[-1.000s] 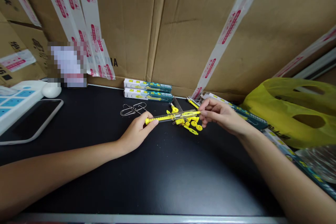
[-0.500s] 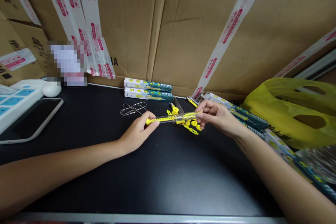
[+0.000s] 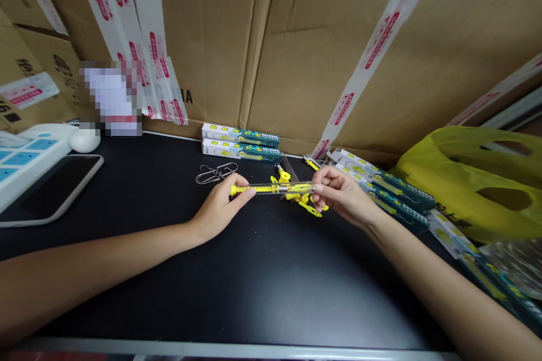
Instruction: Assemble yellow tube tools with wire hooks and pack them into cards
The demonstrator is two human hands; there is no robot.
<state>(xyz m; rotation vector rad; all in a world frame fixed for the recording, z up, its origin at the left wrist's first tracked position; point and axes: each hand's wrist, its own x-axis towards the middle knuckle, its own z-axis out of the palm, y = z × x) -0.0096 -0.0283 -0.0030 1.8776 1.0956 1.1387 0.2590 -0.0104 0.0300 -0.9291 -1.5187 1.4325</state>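
A clear tubular spring scale (image 3: 265,188) with a yellow inner part lies level between my hands, above the table. My left hand (image 3: 224,198) is closed on its yellow left end, thumb along the near side. At the other end, my right hand (image 3: 339,192) pinches the clear tube between thumb and fingers. Just behind and below the tube are loose yellow plastic parts (image 3: 311,208), partly covered by it and by my right fingers. Several bent metal hooks (image 3: 209,174) lie beyond my left hand. Small metal springs (image 3: 308,159) show behind my right hand.
Two printed boxes (image 3: 241,150) are stacked against the cardboard wall (image 3: 212,39). More such boxes (image 3: 393,194) lie along the right, beside a yellow plastic bag (image 3: 449,180). A phone (image 3: 51,192) and a white power strip (image 3: 42,141) occupy the left of the black table (image 3: 254,287).
Both hands have shifted slightly left with the spring scale. Its right end has dipped, so the tube now lies nearly level. The view has shifted a little.
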